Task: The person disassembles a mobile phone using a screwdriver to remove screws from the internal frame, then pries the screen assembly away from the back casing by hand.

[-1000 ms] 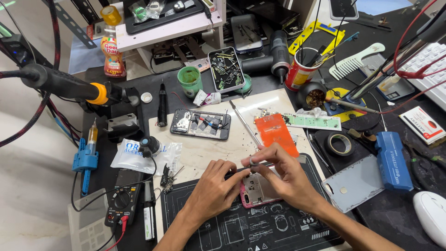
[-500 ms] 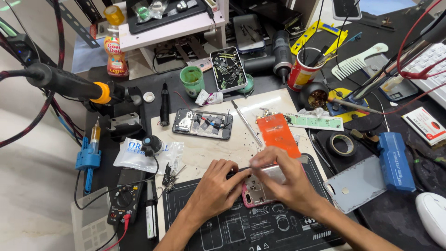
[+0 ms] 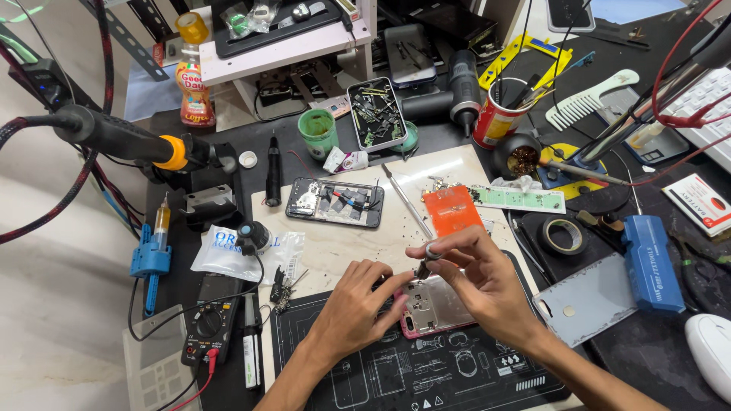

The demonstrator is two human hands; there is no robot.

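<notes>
The pink phone [image 3: 434, 308] lies open, back off, on the black mat [image 3: 457, 373]; the right hand [image 3: 480, 285] pinches a small screwdriver [image 3: 426, 259] upright over its top edge; the left hand [image 3: 358, 308], fingers curled, steadies the frame; judging by this, the stripping-down is midway; the grey back cover [image 3: 586, 301] lies apart.

Pretty bright, even light here, looks like it's coming from overhead. Shadows are soft and short, mostly tucked right under the fingers of the left hand [image 3: 356, 304] and right hand [image 3: 478, 283]. The pale stone-look work board [image 3: 350, 247] just beyond the fingertips bounces a lot of light, nearly washed out. Sharp around the fingers, no real motion blur. Wide lens, so stuff far out toward the frame corners bends and stretches a bit.
</notes>
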